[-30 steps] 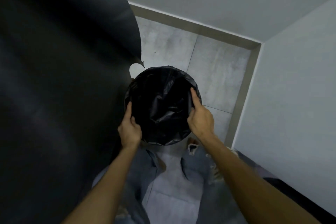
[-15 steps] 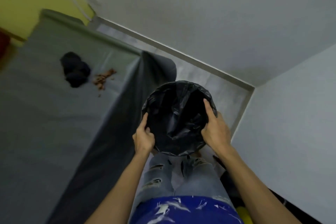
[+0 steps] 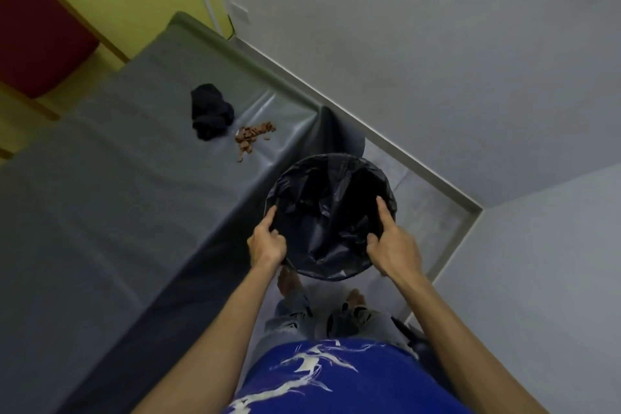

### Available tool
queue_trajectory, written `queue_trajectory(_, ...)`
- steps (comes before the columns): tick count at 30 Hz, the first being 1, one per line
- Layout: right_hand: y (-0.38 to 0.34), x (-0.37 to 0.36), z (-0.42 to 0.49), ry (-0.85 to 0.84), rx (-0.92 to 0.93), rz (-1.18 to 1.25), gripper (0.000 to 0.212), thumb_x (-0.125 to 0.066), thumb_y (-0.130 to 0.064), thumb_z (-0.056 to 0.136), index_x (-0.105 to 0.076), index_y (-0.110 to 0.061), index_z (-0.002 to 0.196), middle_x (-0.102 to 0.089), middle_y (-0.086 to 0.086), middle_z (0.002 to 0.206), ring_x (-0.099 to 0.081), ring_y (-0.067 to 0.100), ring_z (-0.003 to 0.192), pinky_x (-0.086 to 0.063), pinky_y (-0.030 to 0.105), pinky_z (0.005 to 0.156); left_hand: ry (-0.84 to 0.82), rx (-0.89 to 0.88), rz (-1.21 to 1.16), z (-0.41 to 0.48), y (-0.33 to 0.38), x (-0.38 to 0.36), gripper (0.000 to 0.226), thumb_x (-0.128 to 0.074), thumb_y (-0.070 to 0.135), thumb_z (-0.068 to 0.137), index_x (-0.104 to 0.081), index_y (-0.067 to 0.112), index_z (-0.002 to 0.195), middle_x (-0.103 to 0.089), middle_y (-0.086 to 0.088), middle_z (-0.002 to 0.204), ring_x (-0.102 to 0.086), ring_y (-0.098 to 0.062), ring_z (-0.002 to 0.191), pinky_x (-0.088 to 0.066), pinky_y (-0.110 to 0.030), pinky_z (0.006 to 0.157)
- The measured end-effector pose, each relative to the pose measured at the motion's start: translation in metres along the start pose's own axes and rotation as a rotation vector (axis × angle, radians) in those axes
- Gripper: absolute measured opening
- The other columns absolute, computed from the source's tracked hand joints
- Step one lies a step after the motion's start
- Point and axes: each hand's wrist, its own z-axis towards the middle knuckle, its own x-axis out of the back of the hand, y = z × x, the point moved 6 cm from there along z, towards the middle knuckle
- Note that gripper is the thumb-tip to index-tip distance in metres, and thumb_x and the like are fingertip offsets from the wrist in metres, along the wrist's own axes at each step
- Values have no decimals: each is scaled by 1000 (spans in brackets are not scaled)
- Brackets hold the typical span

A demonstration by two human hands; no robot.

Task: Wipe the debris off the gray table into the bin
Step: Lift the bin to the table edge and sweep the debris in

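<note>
Gray table (image 3: 117,195) bears debris (image 3: 252,138); left hand (image 3: 267,247) and right hand (image 3: 395,252) hold bin (image 3: 332,158).

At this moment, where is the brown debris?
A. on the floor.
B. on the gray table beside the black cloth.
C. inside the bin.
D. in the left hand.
B: the brown debris lies on the gray table next to the black cloth, apart from the bin held by the left hand and right hand.

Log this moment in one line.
left hand, right hand: grip bin rim | bin: beside table edge | debris: on table by black cloth | wiping: not started
</note>
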Motion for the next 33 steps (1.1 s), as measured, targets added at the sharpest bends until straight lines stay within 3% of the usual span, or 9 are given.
queue_trajectory(2,-4,-4,-5,-45,-61,95,74,-41,-26,99,7,-55,148,-62,9,79,-65,26,60,-60,42,55,8,10,-17,2,-1,1,60,-41,-2,95,-46,34,143,-53,-13,139,-60,-27,110,-48,-31,101)
queue_trajectory(7,-27,0,-6,-40,-53,99,97,-44,1,89,11,-55,148,-56,9,84,-66,29,57,-60,43,49,-1,30,-36,6,-6,6,59,-41,1,97,-47,38,142,-48,-13,145,-59,-31,115,-49,-40,102)
queue_trajectory(12,-33,6,-5,-35,-78,116,100,-43,5,87,6,-59,147,-60,20,114,-67,31,59,-59,39,47,-48,36,-66,5,-4,10,60,-43,0,96,-46,37,142,-46,-13,147,-58,-32,118,-47,-42,105)
queue_trajectory(15,-36,7,-4,-31,-87,104,98,-42,4,89,5,-59,147,-59,20,119,-68,31,61,-60,40,48,-67,37,-71,4,-4,11,60,-43,1,96,-44,40,142,-49,-13,144,-61,-35,113,-51,-45,100)
queue_trajectory(23,-43,13,11,-27,-106,23,96,-39,1,85,2,-57,148,-55,7,83,-66,28,63,-61,43,61,-146,26,-70,-3,0,19,63,-50,6,95,-37,42,145,-59,-10,134,-67,-26,101,-57,-38,90)
queue_trajectory(27,-49,17,18,-13,-117,-6,94,-40,-4,82,-1,-56,149,-59,6,80,-65,29,69,-60,45,69,-162,3,-67,-4,8,30,58,-51,12,96,-37,34,149,-60,-6,130,-61,-6,71,-53,-26,70)
queue_trajectory(30,-52,16,21,2,-118,12,91,-39,-7,81,-1,-59,146,-61,8,82,-67,31,68,-60,46,67,-172,-46,-18,-3,23,37,59,-51,20,96,-32,32,151,-51,-6,143,-64,-16,100,-54,-34,89)
queue_trajectory(32,-55,18,22,20,-113,15,92,-39,-7,81,-1,-60,145,-62,10,82,-67,32,67,-60,46,66,-176,-79,9,1,38,43,65,-52,25,95,-24,34,153,-44,-6,149,-50,-26,129,-46,-42,105)
queue_trajectory(33,-56,19,23,26,-110,20,93,-39,-6,80,-2,-60,146,-62,11,83,-66,33,68,-60,47,66,-174,-100,19,4,47,47,66,-52,27,95,-23,34,153,-45,-5,148,-47,-27,132,-44,-43,107)
